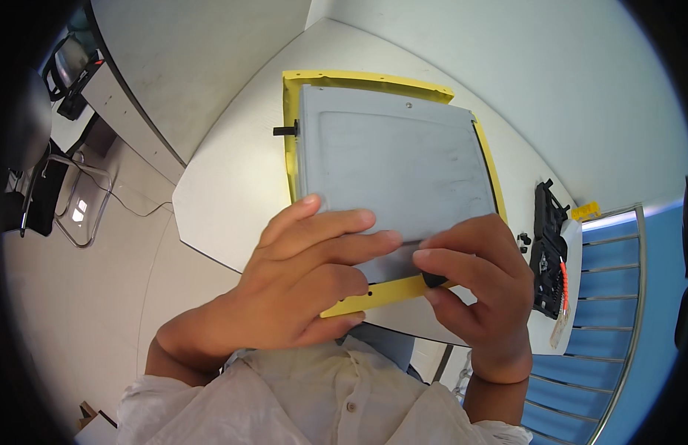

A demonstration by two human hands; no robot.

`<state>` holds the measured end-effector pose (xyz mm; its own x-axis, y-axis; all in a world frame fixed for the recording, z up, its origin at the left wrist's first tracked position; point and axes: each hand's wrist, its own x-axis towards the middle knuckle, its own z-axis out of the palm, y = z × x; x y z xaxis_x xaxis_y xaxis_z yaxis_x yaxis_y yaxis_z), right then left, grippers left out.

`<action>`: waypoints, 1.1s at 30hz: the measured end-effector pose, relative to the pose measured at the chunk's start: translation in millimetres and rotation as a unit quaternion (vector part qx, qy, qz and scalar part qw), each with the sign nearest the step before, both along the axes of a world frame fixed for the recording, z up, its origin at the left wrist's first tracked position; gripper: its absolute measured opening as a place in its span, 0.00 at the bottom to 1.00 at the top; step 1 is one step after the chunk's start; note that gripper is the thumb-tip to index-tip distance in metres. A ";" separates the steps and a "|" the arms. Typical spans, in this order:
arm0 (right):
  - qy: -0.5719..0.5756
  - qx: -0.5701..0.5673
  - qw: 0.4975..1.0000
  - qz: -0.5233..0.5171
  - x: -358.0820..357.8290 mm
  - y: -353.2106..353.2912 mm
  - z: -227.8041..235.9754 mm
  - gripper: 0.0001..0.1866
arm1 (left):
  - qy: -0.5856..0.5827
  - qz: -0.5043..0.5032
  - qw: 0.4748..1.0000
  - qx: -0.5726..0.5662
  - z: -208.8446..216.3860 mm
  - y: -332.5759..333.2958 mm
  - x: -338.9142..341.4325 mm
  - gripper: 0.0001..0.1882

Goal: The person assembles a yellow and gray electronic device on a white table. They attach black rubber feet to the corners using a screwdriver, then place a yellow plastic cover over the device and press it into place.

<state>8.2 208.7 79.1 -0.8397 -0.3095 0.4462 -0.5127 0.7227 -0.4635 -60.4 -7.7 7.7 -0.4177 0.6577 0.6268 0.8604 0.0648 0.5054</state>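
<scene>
Head shows left hand, right hand at yellow frame's edge — table spreading left.

We can pass left of the yellow tray (a black peg juts there); rightward, a black case obstructs.

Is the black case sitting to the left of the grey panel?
No, the black case lies to the right of the grey panel.

The left hand lies over the grey panel with yellow frame; beside it, the right hand pinches a small black piece.
</scene>
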 end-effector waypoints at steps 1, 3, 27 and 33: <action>0.003 0.004 1.000 0.004 0.4 -1.2 0.6 0.22 | -0.003 0.003 1.000 -0.002 0.7 0.7 1.8 0.13; -0.001 -0.030 1.000 0.009 1.3 -5.6 -0.7 0.23 | -0.010 0.009 1.000 -0.007 2.7 4.1 5.8 0.13; 0.100 -0.053 0.993 0.029 12.2 -14.2 -37.6 0.18 | 0.038 0.072 0.997 -0.016 13.8 10.1 12.5 0.19; 0.140 -0.015 0.989 0.035 11.1 -12.5 -41.2 0.16 | 0.047 0.050 0.998 0.001 9.7 10.7 8.7 0.18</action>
<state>19.2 196.2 37.9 -0.6586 -0.3457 0.6684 -0.6728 0.6684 -0.3172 -51.7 2.9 17.4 -0.4209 0.6145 0.6673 0.8931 0.1519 0.4234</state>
